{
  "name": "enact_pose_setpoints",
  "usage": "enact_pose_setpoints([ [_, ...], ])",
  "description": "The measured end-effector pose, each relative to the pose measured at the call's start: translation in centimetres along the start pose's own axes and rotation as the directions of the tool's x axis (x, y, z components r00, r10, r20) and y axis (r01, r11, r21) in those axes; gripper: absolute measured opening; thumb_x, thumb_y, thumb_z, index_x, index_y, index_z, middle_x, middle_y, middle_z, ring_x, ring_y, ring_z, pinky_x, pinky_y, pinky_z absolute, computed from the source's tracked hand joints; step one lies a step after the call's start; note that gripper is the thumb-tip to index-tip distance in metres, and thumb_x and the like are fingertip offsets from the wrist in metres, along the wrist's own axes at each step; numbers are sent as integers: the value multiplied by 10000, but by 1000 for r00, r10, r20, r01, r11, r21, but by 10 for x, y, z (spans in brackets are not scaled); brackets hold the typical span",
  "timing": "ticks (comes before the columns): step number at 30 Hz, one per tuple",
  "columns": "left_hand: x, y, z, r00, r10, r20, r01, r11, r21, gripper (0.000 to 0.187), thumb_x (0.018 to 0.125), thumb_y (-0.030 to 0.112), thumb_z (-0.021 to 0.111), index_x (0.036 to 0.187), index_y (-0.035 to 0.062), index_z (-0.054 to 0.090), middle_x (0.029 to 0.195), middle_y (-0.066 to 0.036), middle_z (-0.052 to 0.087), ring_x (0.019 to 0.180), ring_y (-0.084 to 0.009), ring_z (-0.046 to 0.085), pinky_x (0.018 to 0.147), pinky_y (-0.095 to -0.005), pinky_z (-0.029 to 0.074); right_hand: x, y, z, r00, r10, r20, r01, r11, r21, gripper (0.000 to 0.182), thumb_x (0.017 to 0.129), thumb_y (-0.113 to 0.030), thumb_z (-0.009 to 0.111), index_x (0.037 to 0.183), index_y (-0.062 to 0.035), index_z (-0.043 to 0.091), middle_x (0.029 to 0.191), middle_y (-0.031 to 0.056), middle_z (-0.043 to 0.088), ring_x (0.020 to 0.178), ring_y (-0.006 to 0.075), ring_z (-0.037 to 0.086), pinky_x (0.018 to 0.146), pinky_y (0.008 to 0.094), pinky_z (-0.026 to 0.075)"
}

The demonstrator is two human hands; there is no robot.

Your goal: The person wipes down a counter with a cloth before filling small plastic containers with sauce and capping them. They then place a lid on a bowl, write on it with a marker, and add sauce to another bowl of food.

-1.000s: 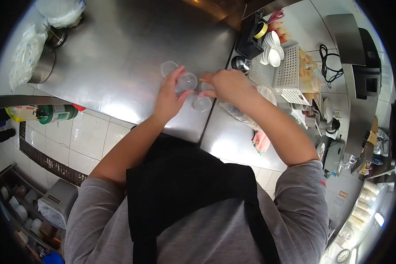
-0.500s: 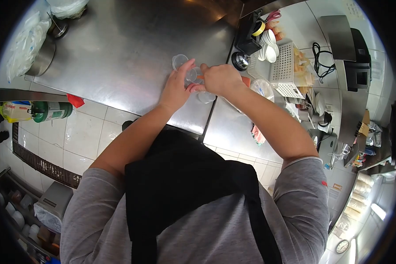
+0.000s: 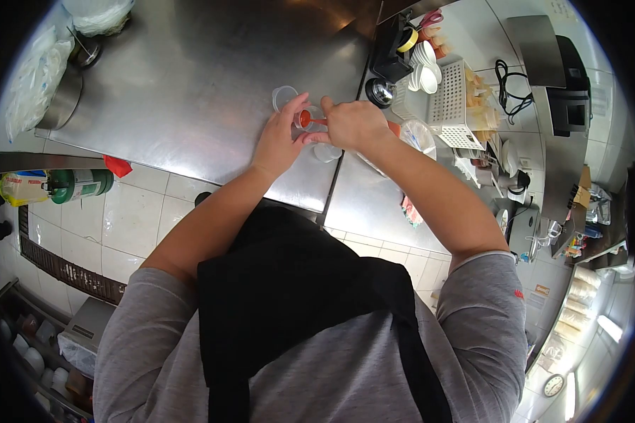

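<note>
My left hand (image 3: 279,146) has its thumb and fingers curved around a small clear plastic cup (image 3: 298,121), steadying it on the steel counter. Red sauce (image 3: 305,118) shows inside that cup. Closed in a fist, my right hand (image 3: 358,127) grips a red squeeze bottle (image 3: 394,128) lying sideways, mostly hidden by the fingers. Its thin red nozzle (image 3: 319,122) points left at the cup. Another clear cup (image 3: 283,96) stands beyond my left fingertips, and one more clear cup (image 3: 326,152) sits below my right hand.
Steel counter (image 3: 176,84) spreads to the left, with a metal pot (image 3: 65,99) and plastic bags (image 3: 39,84) at its far side. On the right are a white perforated basket (image 3: 448,106), white spoons (image 3: 425,70), a call bell (image 3: 380,92) and a bag-lined container (image 3: 418,139).
Red sauce has appeared in the cup by my left hand, which looked clear before. The red nozzle now shows more plainly. Both hands keep nearly the same place; the view has shifted slightly.
</note>
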State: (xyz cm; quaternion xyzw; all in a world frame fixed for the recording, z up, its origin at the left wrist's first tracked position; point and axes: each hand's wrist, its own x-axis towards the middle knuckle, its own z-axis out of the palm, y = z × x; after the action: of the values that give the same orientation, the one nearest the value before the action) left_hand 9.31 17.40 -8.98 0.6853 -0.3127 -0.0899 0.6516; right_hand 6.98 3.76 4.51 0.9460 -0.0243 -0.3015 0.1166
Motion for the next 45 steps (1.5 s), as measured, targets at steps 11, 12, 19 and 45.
enact_pose_setpoints([
  [11,-3,-5,3,998,14,-62,-13,1000,18,756,768,44,753,1419,121,375,1241,-114,618,1057,-303,590,937,-398,464,-4,41,2,984,-69,-162,101,975,198,732,835,-665,565,1158,-9,532,886,169,701,800,326,697,731,412,535],
  [12,-1,-4,4,996,21,-85,-17,999,44,763,770,59,757,1423,110,365,1225,-128,622,1057,-306,594,940,-400,462,-8,59,3,967,-78,-242,158,929,333,673,868,-611,578,1155,-4,543,905,176,699,785,329,693,721,414,531],
  [19,3,-4,13,997,-34,-75,47,983,179,750,778,49,731,1421,77,346,1217,-156,594,1084,-337,597,915,-410,495,-11,262,3,425,472,-772,-258,881,397,315,919,-300,613,1021,-2,611,858,149,676,777,232,660,734,342,503],
  [45,-4,-11,16,989,2,-145,-1,1000,11,793,783,30,763,1422,67,294,1230,-155,616,1168,-275,591,951,-376,483,-43,70,63,770,309,-558,372,493,786,358,869,-87,656,1219,-70,583,1121,83,609,987,173,603,807,300,505],
])
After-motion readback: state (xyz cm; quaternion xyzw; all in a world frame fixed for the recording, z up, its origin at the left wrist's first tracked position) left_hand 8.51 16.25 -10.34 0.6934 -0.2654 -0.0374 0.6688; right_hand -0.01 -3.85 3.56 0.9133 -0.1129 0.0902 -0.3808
